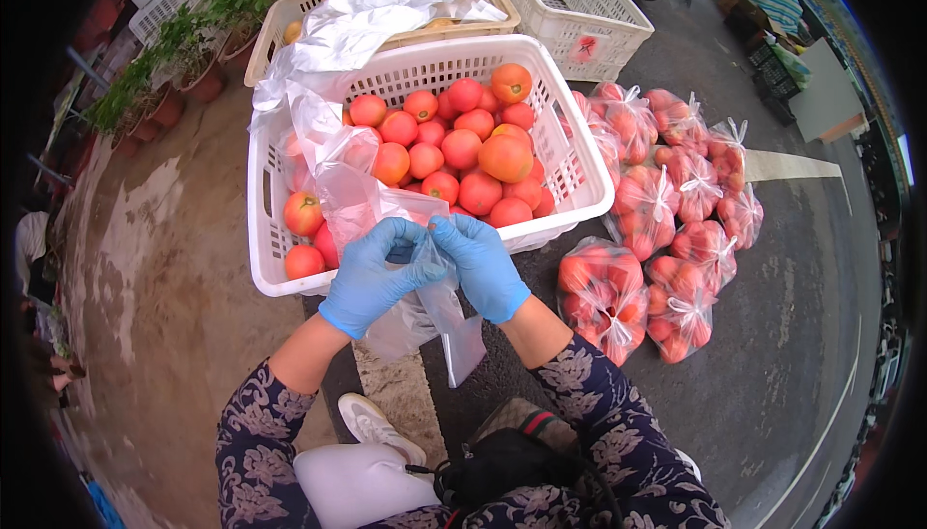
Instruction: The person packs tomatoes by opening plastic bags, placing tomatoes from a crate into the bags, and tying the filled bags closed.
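Observation:
Both my hands wear blue disposable gloves and meet over the near rim of a white plastic crate (579, 214). My left hand (380, 268) pinches the thin clear plastic bag (458, 341), which hangs down between my hands. My right hand (478, 261) grips the same plastic at its upper edge, thumb and fingers together. Tomatoes (461, 149) fill much of the crate. A long strip of translucent plastic bags (347, 145) runs from the crate's back left corner across the tomatoes to my hands.
To the right, several knotted clear bags of tomatoes (605, 297) stand on the asphalt. Behind the crate are a beige crate (264, 51) partly covered by plastic and stacked white crates (601, 29). Potted plants (174, 44) line the back left. My shoe (376, 428) is below, on a painted line.

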Motion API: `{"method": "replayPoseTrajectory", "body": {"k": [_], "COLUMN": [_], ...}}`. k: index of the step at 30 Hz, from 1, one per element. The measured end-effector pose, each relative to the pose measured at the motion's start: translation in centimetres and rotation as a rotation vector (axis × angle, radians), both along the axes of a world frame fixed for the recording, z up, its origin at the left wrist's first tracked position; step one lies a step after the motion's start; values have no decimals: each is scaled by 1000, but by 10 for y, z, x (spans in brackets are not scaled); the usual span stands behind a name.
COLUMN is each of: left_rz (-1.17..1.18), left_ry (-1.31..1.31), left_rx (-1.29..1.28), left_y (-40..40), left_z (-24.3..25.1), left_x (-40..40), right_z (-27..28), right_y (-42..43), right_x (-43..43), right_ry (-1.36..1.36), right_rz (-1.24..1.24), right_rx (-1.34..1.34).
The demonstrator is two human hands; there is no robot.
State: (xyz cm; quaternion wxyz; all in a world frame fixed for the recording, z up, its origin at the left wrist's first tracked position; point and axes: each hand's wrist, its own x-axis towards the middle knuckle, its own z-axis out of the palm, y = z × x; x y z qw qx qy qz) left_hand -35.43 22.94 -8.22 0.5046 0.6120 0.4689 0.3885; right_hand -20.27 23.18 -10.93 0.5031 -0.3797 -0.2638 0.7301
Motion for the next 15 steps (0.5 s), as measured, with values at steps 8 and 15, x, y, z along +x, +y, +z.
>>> {"method": "replayPoseTrajectory", "body": {"k": [8,15], "left_rz": [123,291], "left_ry": [7,299], "left_rx": [140,433], "left_y": [14,16], "left_z": [-2,5], "left_x": [-17,-47], "right_z": [9,9], "right_y": [5,26], "right_x": [15,52], "right_ry": [-142,277], "right_rz": [57,-242], "right_rx": [83,-160]}}
